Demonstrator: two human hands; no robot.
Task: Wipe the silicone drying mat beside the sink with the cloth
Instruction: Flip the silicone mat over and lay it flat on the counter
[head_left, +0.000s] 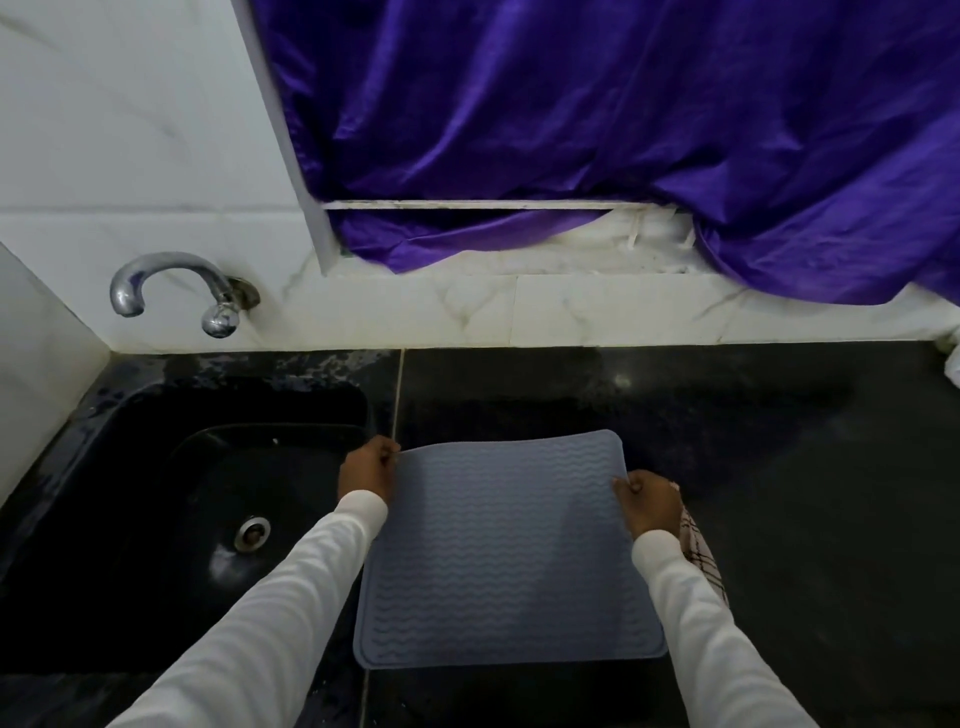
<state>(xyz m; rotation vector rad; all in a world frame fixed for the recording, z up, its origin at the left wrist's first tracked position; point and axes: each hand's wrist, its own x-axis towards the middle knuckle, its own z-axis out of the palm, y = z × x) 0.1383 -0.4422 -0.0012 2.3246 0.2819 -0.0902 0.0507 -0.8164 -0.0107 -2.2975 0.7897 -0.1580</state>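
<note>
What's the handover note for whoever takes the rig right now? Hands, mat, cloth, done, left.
Left hand: grip pinching the far left corner of the mat.
Right hand: grip on the mat's right edge, near the far corner.
Mat: grey-blue, wavy ribs up, on the black counter just right of the sink.
Cloth: checked, lying on the counter beside the right wrist, mostly hidden by the sleeve.
Done: mat being positioned; no wiping evident.
Left: release the mat, pick up the cloth, wipe the mat.
</note>
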